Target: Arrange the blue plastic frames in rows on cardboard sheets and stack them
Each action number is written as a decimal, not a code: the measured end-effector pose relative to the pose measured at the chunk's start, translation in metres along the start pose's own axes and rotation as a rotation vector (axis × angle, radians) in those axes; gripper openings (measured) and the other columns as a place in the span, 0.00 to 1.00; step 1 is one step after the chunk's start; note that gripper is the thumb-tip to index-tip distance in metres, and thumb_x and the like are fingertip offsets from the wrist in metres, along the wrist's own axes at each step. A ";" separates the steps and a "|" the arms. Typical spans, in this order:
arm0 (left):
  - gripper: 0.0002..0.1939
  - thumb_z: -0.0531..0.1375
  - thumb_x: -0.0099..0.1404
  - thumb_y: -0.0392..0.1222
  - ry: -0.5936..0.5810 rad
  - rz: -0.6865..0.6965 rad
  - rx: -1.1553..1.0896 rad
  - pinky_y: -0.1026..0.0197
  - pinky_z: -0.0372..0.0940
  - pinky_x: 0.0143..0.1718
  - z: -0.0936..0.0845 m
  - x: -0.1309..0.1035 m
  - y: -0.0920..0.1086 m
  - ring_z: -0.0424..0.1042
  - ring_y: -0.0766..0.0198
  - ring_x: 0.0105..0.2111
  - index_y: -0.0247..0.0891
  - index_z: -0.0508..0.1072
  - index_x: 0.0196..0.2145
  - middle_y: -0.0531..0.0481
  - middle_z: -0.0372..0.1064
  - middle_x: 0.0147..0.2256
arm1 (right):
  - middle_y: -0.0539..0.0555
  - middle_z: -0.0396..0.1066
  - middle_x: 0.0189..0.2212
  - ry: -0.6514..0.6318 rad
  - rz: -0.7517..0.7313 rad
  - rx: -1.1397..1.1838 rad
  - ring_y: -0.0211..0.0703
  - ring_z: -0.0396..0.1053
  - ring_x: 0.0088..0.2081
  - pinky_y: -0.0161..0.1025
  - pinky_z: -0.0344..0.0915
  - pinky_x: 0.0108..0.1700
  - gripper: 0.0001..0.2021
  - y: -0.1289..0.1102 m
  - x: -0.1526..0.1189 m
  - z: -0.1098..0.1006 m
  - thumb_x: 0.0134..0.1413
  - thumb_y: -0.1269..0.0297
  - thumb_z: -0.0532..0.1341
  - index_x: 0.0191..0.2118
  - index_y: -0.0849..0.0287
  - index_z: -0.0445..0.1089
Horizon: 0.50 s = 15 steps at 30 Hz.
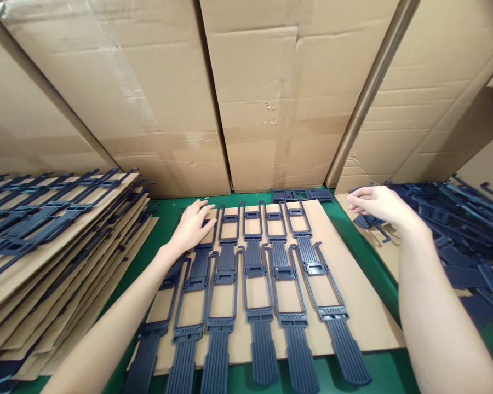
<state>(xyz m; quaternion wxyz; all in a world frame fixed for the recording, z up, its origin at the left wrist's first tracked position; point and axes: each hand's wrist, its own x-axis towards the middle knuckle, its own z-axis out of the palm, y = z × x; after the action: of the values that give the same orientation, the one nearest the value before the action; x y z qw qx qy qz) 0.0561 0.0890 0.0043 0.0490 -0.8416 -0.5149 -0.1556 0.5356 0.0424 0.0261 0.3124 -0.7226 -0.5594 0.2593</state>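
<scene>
My left hand point(195, 223) lies over the top of a dark plastic bracket point(198, 271) at the far left of the back row, its fingers spread and partly hiding it. More dark brackets, each with a rectangular frame and a ribbed tongue, lie in two overlapping rows on a cardboard sheet point(353, 306). In the front row, one bracket point(302, 323) has its tongue pointing toward me past the sheet's edge. My right hand point(378, 203) is above the near-left edge of a loose heap of brackets point(447, 219), fingers bunched together; whatever is between them is hidden.
At left stands a stack of cardboard sheets point(107, 273) layered with similar brackets. Large cardboard boxes point(279, 109) form a wall behind the green table point(168, 210). A few brackets point(302, 195) lie at the back, against the boxes.
</scene>
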 end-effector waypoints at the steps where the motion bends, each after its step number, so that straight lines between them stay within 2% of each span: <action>1: 0.22 0.49 0.68 0.48 -0.015 0.048 -0.002 0.42 0.47 0.62 0.000 0.006 0.009 0.49 0.48 0.63 0.35 0.65 0.55 0.37 0.56 0.60 | 0.59 0.76 0.29 -0.043 -0.039 -0.025 0.44 0.74 0.32 0.37 0.69 0.38 0.11 -0.002 0.001 0.003 0.52 0.61 0.59 0.36 0.64 0.71; 4: 0.21 0.50 0.69 0.47 -0.031 0.210 0.019 0.41 0.43 0.63 0.002 0.025 0.041 0.45 0.48 0.65 0.35 0.65 0.55 0.38 0.55 0.61 | 0.57 0.77 0.35 -0.208 -0.189 -0.088 0.48 0.73 0.38 0.41 0.67 0.46 0.15 -0.010 0.004 0.017 0.49 0.56 0.61 0.39 0.61 0.73; 7: 0.21 0.50 0.70 0.48 -0.061 0.376 0.007 0.42 0.40 0.64 0.009 0.042 0.081 0.44 0.49 0.65 0.37 0.66 0.56 0.39 0.55 0.61 | 0.56 0.76 0.38 -0.312 -0.297 -0.137 0.49 0.72 0.40 0.42 0.66 0.46 0.19 -0.018 0.007 0.034 0.48 0.50 0.60 0.39 0.59 0.74; 12: 0.25 0.48 0.70 0.55 -0.122 0.530 -0.114 0.43 0.39 0.65 0.032 0.060 0.145 0.43 0.52 0.66 0.40 0.63 0.59 0.42 0.52 0.63 | 0.54 0.77 0.36 -0.393 -0.349 -0.219 0.49 0.72 0.39 0.40 0.65 0.41 0.19 -0.021 0.011 0.054 0.50 0.48 0.57 0.37 0.58 0.75; 15: 0.30 0.46 0.69 0.60 -0.159 0.578 -0.182 0.45 0.37 0.65 0.048 0.065 0.167 0.40 0.53 0.66 0.42 0.57 0.62 0.43 0.46 0.65 | 0.54 0.77 0.31 -0.410 -0.348 -0.313 0.49 0.72 0.36 0.40 0.64 0.39 0.18 -0.021 0.011 0.056 0.51 0.50 0.56 0.29 0.58 0.75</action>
<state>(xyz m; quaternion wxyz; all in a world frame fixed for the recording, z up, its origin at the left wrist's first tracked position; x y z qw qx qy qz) 0.2410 0.0788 -0.0081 -0.0248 -0.9636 -0.2402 -0.1145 0.4839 0.0664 0.0040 0.1177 -0.5880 -0.7592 0.2532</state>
